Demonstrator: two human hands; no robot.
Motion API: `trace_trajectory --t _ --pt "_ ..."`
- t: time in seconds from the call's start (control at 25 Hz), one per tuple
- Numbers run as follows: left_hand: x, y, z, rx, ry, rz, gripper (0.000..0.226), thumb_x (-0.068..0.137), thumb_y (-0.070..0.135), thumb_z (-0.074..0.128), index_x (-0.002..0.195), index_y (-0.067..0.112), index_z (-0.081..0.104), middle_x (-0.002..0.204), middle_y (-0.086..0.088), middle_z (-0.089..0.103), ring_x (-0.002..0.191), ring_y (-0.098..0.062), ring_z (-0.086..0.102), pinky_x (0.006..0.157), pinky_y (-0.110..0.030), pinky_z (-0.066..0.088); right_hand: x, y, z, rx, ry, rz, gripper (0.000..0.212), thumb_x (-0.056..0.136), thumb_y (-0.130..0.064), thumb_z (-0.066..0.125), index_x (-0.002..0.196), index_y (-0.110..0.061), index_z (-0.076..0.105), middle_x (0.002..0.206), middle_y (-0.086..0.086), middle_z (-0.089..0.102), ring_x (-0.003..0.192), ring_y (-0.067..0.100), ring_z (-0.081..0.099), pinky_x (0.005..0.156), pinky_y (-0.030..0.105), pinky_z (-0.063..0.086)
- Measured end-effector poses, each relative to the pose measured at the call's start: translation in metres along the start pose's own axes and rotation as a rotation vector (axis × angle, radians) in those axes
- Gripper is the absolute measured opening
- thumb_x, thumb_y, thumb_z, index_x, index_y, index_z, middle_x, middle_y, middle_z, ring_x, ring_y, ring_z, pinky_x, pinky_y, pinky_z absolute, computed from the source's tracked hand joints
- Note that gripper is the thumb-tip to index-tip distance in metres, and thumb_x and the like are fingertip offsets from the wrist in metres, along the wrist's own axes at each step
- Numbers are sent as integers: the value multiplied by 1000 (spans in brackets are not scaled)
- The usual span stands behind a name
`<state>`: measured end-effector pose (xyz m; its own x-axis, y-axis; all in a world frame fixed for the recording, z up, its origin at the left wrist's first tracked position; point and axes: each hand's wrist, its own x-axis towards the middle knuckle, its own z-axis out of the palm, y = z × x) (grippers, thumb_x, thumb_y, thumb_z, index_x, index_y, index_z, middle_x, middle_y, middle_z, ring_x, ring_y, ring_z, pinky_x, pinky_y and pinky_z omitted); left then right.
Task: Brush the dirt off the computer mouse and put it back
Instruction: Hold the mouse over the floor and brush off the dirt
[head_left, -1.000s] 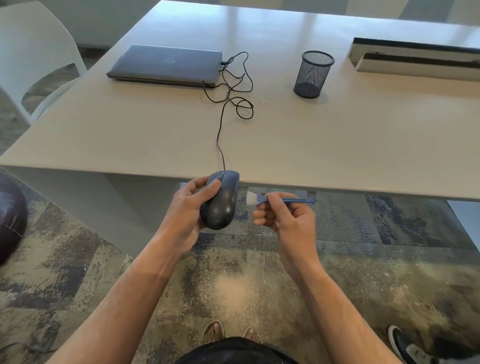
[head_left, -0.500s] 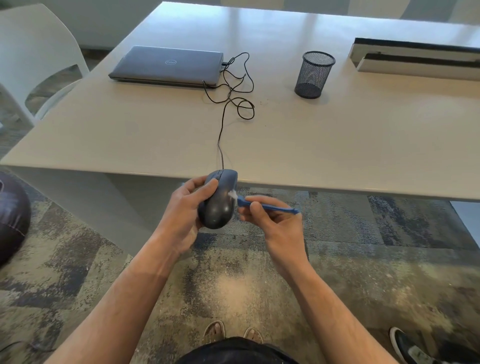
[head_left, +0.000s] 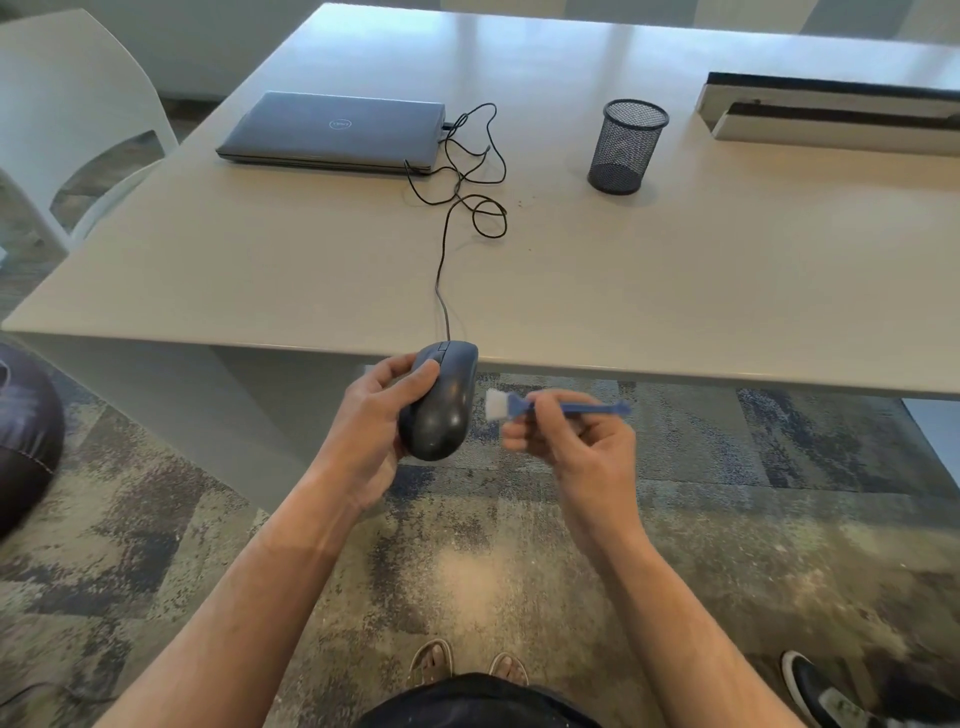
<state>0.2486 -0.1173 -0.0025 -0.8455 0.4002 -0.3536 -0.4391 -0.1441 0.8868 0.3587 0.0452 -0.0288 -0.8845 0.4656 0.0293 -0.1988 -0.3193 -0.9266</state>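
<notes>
My left hand (head_left: 376, 431) holds a dark grey wired computer mouse (head_left: 441, 402) just in front of the table's near edge, over the carpet. Its black cable (head_left: 452, 208) runs up over the table in loops to a closed grey laptop (head_left: 335, 130). My right hand (head_left: 576, 441) pinches a small blue brush (head_left: 550, 408) with white bristles. The bristles point left and hang a little to the right of the mouse, apart from it.
A white table (head_left: 675, 270) fills the upper view, with a black mesh pen cup (head_left: 626, 148) and a long white and black box (head_left: 831, 111) at the back right. A white chair (head_left: 67, 104) stands at left. Patterned carpet lies below.
The brush bristles were touching the mouse's right side half a second ago; my right hand has since drawn the brush to the right, off the mouse. The mouse has barely moved.
</notes>
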Motion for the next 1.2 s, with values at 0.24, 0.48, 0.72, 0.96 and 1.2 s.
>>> trace_trajectory --t 0.24,0.48,0.72,0.96,1.2 --pt "-2 -4 2 20 -18 -2 62 74 33 73 130 10 59 115 -11 70 95 -24 68 80 -49 57 44 -3 12 16 199 146 23 100 -17 65 92 3 73 75 11 75 68 20 73 63 26 61" --pt "-2 -5 0 35 -5 15 65 72 35 74 131 10 58 117 -12 70 97 -24 68 78 -44 57 29 -1 21 -21 74 165 24 101 -13 62 89 4 73 72 14 74 62 22 72 61 27 60" --pt "3 -6 -2 34 36 21 66 71 35 74 129 9 58 109 -11 71 92 -23 69 79 -47 58 -2 5 23 32 -1 183 20 101 -9 60 90 4 71 72 18 73 63 24 73 58 27 60" --pt "8 -8 -4 -12 104 19 49 83 28 73 126 10 60 103 -8 73 86 -21 70 72 -38 55 -24 18 25 13 9 151 20 99 -12 62 93 6 70 75 19 73 68 28 74 61 31 61" --pt "10 -7 -5 -8 138 35 39 90 27 70 124 12 59 100 -6 72 81 -18 71 68 -39 59 -35 25 35 11 1 169 16 100 -9 61 95 4 68 77 20 75 70 28 75 63 32 62"
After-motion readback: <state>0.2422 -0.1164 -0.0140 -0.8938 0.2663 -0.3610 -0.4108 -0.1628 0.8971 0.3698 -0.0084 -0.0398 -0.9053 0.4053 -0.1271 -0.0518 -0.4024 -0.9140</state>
